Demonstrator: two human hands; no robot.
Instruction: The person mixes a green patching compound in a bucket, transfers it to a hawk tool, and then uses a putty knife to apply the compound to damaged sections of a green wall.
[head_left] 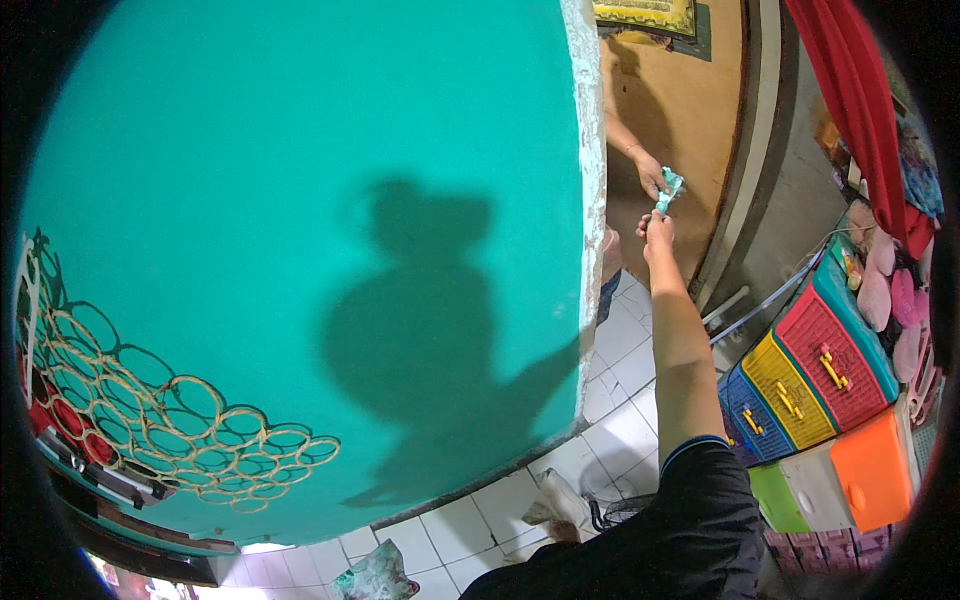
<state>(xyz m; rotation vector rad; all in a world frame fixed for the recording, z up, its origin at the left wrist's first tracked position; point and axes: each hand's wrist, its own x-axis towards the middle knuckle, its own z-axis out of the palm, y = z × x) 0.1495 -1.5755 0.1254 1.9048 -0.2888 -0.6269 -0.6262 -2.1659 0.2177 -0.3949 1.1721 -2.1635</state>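
Observation:
My right arm reaches out past the rough edge of a teal wall [250,150]. At its end, my right hand [657,232] is closed on the lower end of a crumpled teal-and-white piece [672,184], too small to name more exactly. Another person's hand [650,176], coming from behind the wall edge, touches the same piece higher up. That person's body is mostly hidden by the wall. My left hand is out of the picture.
Colourful plastic drawers [790,390] stand at the right, with soft toys [875,285] and a red curtain [860,110] above. A rattan ring decoration [190,430] hangs on the wall at the left. Crumpled bags [378,575] lie on the white tile floor [455,525].

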